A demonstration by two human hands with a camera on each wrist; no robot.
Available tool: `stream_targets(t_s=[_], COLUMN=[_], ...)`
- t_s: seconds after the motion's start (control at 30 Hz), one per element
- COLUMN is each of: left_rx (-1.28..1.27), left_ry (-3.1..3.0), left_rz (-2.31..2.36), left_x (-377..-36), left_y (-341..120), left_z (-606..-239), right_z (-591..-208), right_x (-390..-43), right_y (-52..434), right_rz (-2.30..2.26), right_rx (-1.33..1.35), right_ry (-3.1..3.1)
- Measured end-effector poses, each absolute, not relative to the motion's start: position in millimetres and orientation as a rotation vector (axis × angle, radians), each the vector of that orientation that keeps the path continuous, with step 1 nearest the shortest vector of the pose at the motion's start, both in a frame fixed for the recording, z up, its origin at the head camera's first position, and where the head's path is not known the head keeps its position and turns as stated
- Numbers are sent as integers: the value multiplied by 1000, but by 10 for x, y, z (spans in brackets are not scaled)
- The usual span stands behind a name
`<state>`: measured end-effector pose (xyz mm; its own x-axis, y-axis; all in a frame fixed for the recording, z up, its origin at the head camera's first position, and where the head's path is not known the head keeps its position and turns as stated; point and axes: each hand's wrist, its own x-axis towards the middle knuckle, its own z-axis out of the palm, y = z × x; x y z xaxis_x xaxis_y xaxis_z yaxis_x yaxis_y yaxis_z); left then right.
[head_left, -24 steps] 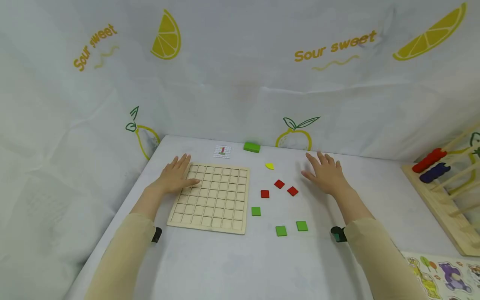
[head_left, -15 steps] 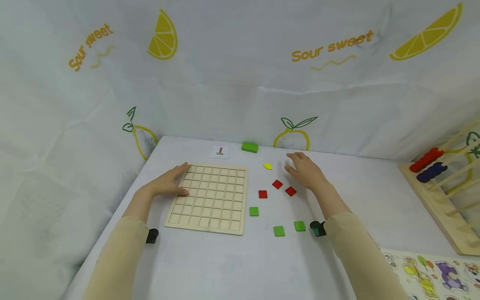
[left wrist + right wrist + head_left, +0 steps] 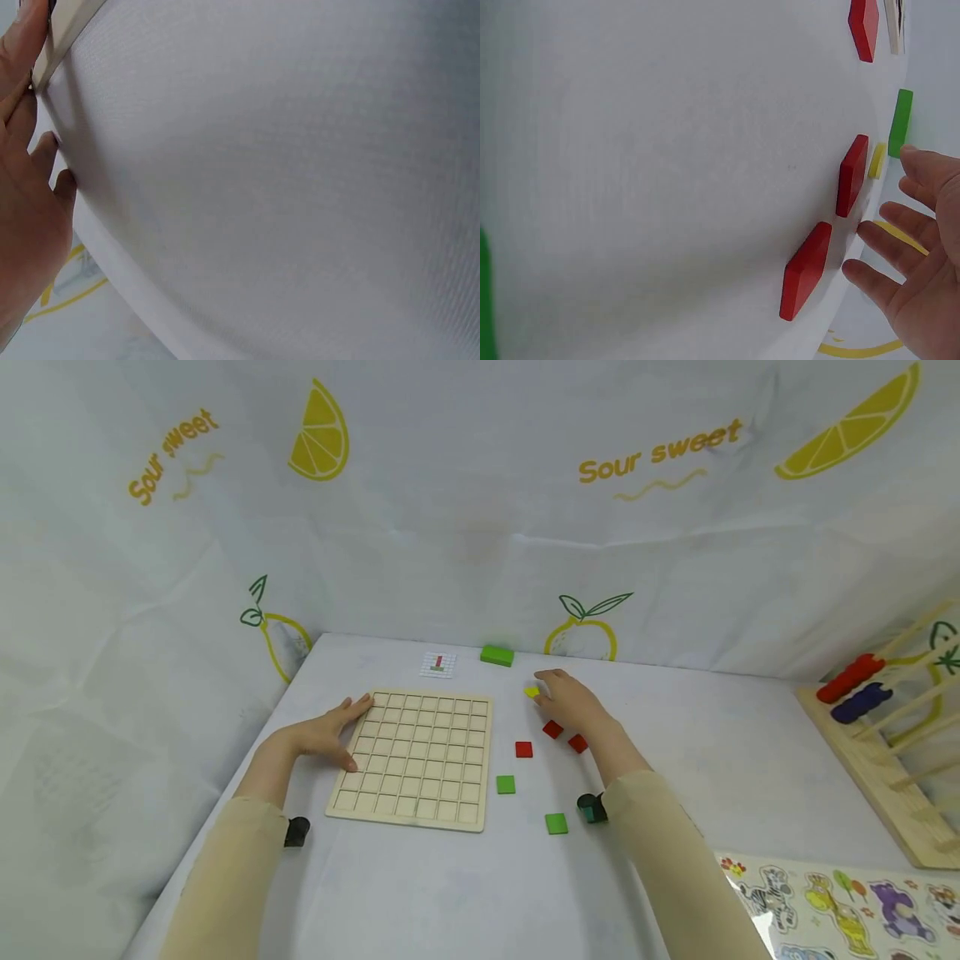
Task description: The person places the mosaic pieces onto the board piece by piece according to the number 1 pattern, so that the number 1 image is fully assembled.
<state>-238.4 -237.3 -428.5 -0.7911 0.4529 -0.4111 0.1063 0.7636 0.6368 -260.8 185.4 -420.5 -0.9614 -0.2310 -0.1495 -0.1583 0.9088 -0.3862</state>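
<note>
At the unfilled board [image 3: 420, 758], the left hand [image 3: 324, 735] spreads wide, the right hand [image 3: 574, 703] (seemingly holding nothing) parted beside an unplaced yellow piece [image 3: 532, 692].

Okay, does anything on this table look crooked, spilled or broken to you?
Nothing I can see looks spilled or broken. Two red square tiles right of the pale wooden grid board look askew: they lie turned cornerwise, while the third red square tile sits roughly in line with it.
</note>
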Motion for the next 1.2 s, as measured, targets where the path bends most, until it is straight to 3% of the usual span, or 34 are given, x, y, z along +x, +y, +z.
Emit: stream_targets(t_s=[0.83, 1.2], left_rx=[411, 440], left_ry=[2379, 2379], left_rz=[878, 885], left_x=[-2382, -2374], left_y=[-2376, -2373], left_z=[-4317, -4302], right_z=[-4325, -4339], right_x=[-2672, -2691], right_y=[1839, 1836], right_rz=[-383, -617], right_rx=[-302, -257], right_ry=[2989, 2969])
